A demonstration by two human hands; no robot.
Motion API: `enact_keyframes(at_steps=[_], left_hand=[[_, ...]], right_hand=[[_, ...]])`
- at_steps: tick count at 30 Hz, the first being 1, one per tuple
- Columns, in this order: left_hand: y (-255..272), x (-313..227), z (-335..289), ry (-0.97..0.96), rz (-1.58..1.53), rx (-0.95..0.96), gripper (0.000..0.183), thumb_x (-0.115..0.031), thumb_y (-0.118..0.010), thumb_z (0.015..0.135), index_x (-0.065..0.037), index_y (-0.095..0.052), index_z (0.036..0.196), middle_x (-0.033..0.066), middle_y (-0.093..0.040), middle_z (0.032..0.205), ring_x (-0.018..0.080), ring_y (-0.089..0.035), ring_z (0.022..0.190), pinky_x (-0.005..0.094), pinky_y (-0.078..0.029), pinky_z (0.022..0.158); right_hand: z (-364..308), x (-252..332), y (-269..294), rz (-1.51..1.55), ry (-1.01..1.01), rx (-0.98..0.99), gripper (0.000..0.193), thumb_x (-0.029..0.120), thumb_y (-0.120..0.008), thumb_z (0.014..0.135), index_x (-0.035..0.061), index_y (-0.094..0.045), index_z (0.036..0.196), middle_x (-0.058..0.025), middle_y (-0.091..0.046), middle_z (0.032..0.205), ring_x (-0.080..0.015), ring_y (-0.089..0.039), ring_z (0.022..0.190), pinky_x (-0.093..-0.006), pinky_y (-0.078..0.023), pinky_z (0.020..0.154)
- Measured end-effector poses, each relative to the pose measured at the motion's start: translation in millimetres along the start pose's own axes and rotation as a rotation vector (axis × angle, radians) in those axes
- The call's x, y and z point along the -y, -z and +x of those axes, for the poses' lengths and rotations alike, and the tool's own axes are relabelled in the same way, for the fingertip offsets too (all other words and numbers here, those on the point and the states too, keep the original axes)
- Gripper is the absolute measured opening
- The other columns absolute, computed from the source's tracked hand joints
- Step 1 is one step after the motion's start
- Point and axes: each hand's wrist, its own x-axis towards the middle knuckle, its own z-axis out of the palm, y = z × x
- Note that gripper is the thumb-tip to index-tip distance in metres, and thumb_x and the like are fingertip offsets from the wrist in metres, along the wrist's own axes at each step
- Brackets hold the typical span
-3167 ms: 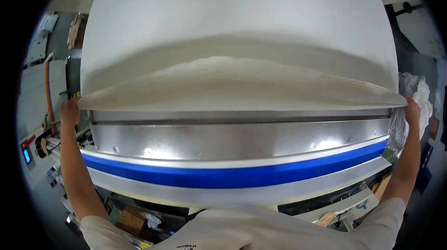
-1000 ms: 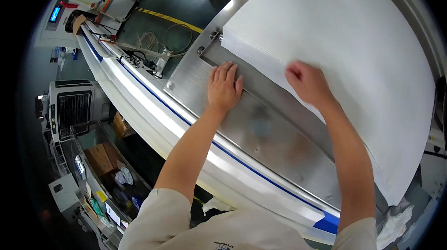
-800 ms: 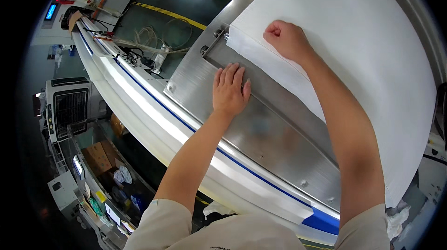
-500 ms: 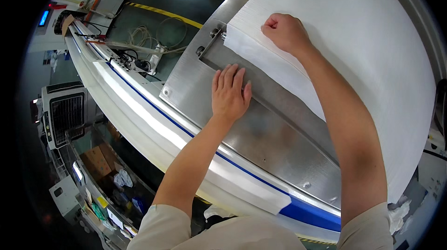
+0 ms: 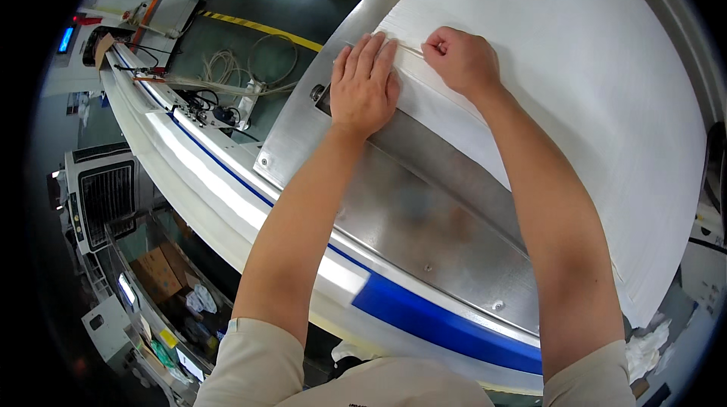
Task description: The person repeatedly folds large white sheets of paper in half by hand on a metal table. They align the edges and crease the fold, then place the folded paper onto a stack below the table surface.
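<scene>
A wide white sheet of fabric (image 5: 575, 74) lies over a curved steel machine table (image 5: 409, 218). My left hand (image 5: 365, 85) rests flat, fingers spread, on the sheet's lower left corner where it meets the steel plate. Close beside it, my right hand (image 5: 462, 59) is closed into a loose fist and pinches the sheet's edge near that same corner. A dark slot in the steel runs along under the fabric's edge.
A white and blue rim (image 5: 424, 316) borders the machine's near side. Cables (image 5: 227, 66) and a yellow floor stripe (image 5: 257, 27) lie on the grey floor at upper left. A grey unit with a vent (image 5: 102, 195) and cardboard boxes (image 5: 159, 271) stand at lower left.
Both hands have slid along the fabric edge to its left corner. The left hand moved off the bare steel onto the sheet. The right hand closed into a fist on the edge.
</scene>
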Motion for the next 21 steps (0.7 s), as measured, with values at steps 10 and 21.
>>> enact_keyframes(at_steps=[10,21], left_hand=[[-0.8,2.4,-6.3,0.010,0.005,-0.021,0.035,-0.018,-0.059,0.078,-0.012,-0.055,0.112,0.0068,-0.054,0.121,0.0259,-0.048,0.118,0.0422,-0.033,0.101],[41.3,31.8,14.5,-0.399,-0.028,0.235,0.031,-0.017,-0.066,0.069,-0.009,-0.057,0.097,0.0077,-0.056,0.112,0.0272,-0.054,0.106,0.0413,-0.040,0.095]], right_hand=[[1.9,-3.2,0.9,-0.009,-0.006,0.011,0.016,0.029,-0.061,0.079,0.0143,-0.067,0.080,-0.0058,-0.067,0.073,-0.0269,-0.064,0.069,-0.0379,-0.051,0.065],[-75.9,15.8,22.8,0.175,0.073,-0.113,0.022,0.028,-0.055,0.086,0.0079,-0.062,0.081,-0.0146,-0.063,0.076,-0.0346,-0.062,0.071,-0.0444,-0.050,0.065]])
